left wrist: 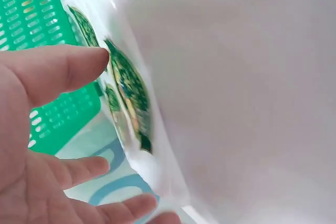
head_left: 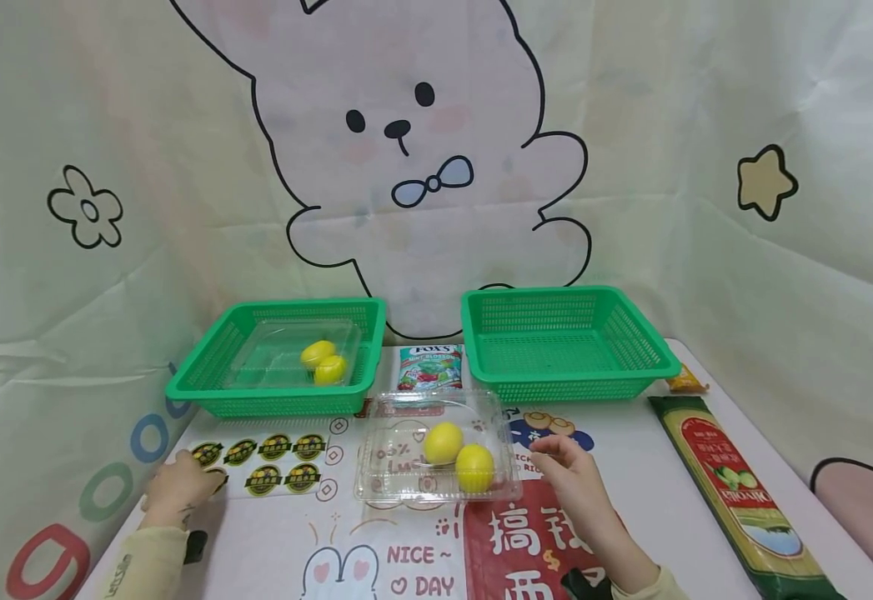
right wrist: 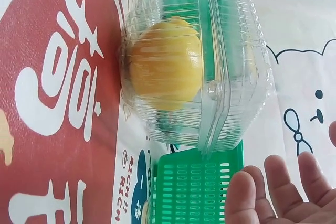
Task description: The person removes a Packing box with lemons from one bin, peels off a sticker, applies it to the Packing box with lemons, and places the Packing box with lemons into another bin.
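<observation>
The left hand [head_left: 181, 483] is by the left edge of the table [head_left: 646, 475], its thumb and fingers spread apart. The right hand [head_left: 571, 471] is raised between the table's middle and right edge, fingers slightly bent, forearm slanting in from the near edge.

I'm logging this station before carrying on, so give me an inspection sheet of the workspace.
Surface: white printed table cover.
Job's things: sticker sheet; clear box, looks closed, two yellow fruits inside.
Clutter: left basket holding another box with two more fruits; right basket; candy bag between baskets; long packet and small orange packet at right.
Hands: left hand at the sticker sheet, contact unclear; right hand beside the clear box, not touching.
Cables: nothing seen.
Surroundings: pale curtain with cartoon drawings.
</observation>
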`<state>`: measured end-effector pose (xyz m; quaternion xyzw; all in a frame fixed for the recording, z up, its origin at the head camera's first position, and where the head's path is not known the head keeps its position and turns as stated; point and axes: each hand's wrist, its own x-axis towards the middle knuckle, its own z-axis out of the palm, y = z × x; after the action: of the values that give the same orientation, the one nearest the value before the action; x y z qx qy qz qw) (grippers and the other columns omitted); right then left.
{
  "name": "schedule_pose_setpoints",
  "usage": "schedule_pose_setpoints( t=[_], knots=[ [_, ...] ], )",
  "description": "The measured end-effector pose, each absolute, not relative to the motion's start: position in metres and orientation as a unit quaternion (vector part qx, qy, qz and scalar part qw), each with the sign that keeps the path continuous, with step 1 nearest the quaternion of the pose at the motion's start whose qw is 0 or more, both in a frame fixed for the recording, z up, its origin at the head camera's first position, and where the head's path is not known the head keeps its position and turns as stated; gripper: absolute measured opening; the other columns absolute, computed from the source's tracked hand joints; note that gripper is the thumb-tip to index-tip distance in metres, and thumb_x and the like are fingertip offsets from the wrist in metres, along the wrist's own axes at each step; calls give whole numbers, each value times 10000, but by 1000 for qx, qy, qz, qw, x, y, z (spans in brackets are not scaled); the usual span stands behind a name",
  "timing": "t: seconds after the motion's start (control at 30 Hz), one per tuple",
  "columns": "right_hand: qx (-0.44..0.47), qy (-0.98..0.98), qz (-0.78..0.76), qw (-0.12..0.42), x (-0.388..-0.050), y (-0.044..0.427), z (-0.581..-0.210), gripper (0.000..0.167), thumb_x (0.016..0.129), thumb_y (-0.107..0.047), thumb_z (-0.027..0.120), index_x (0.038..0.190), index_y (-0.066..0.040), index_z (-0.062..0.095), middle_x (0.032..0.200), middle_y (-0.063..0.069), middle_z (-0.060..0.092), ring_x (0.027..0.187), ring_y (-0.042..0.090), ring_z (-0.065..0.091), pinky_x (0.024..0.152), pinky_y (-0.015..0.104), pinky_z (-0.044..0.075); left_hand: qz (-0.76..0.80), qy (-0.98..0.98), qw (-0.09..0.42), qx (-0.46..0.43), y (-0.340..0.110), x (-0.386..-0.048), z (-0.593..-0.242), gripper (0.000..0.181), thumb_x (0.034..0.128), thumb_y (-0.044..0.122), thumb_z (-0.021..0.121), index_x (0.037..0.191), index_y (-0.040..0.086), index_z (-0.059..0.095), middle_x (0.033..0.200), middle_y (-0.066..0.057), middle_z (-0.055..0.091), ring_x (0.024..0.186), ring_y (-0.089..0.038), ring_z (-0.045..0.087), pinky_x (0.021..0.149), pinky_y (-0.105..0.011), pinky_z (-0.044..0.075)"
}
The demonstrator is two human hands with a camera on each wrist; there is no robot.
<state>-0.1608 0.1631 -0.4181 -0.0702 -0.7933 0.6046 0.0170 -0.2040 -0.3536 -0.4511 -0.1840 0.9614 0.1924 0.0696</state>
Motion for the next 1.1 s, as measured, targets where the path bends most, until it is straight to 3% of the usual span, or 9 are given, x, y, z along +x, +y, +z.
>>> schedule_pose_setpoints(
  t=[0.23, 0.43, 0.53, 0.63, 0.67, 0.77, 0.83, 1.0, 1.1],
  knots=[
    [-71, -791, 607, 18, -161, 163, -419, 213, 927, -131, 510, 1093, -5, 559, 1112, 146, 571, 996, 210, 531, 875, 391, 484, 205, 956, 90, -192, -364, -204, -455, 829, 788, 379, 609, 1200, -245, 252, 1099, -505, 368, 958, -643, 423, 698, -653, 426],
    [-68, -791, 608, 16, -160, 163, -420, 243, 928, -140, 508, 1112, 13, 549, 1128, 165, 567, 999, 209, 532, 877, 388, 480, 254, 946, 20, -203, -368, -199, -456, 800, 726, 284, 702, 1152, -258, 297, 1101, -478, 415, 950, -594, 467, 730, -598, 446],
    [-66, -790, 609, 15, -160, 163, -421, 240, 927, -134, 508, 1109, 17, 547, 1117, 157, 569, 992, 210, 529, 869, 375, 478, 296, 934, 9, -202, -368, -194, -449, 715, 765, 237, 650, 1169, -262, 336, 1147, -457, 413, 1002, -560, 458, 804, -570, 429],
    [-68, -789, 610, 14, -161, 163, -421, 230, 925, -130, 509, 1098, 15, 551, 1096, 147, 573, 975, 208, 529, 856, 357, 479, 354, 911, -6, -210, -363, -189, -436, 589, 851, 248, 559, 1185, -214, 410, 1127, -391, 472, 910, -426, 517, 722, -444, 463],
    [-68, -790, 609, 15, -161, 162, -421, 229, 925, -132, 510, 1096, 14, 552, 1095, 146, 574, 971, 204, 529, 853, 352, 480, 376, 900, -16, -220, -359, -188, -431, 556, 872, 264, 539, 1185, -184, 438, 1051, -361, 514, 832, -361, 536, 663, -399, 464],
    [-67, -789, 610, 17, -160, 161, -421, 223, 926, -129, 511, 1093, 11, 556, 1092, 146, 576, 968, 202, 530, 857, 352, 481, 454, 855, -60, -242, -347, -187, -419, 485, 909, 312, 518, 1152, -108, 506, 962, -219, 565, 705, -144, 509, 560, -277, 441],
    [-65, -789, 611, 19, -160, 160, -420, 219, 927, -130, 515, 1090, 8, 561, 1096, 147, 579, 973, 203, 533, 872, 369, 485, 525, 813, -95, -234, -346, -195, -424, 395, 893, 361, 567, 1071, 9, 588, 901, -76, 603, 653, -64, 537, 543, -262, 491],
    [-52, -783, 619, 28, -155, 153, -414, 199, 920, -121, 538, 1069, 2, 579, 1101, 165, 592, 978, 204, 547, 884, 374, 499, 674, 700, -148, -183, -296, -185, -392, 153, 880, 284, 620, 834, 138, 616, 792, 113, 601, 664, -43, 623, 547, -256, 547],
    [-35, -777, 628, 26, -151, 145, -408, 188, 913, -105, 547, 1061, 4, 586, 1090, 155, 599, 966, 185, 549, 854, 297, 509, 718, 659, -184, -126, -254, -169, -368, 133, 895, 196, 602, 827, 84, 619, 794, 66, 635, 692, -90, 642, 539, -255, 550]
  ],
)
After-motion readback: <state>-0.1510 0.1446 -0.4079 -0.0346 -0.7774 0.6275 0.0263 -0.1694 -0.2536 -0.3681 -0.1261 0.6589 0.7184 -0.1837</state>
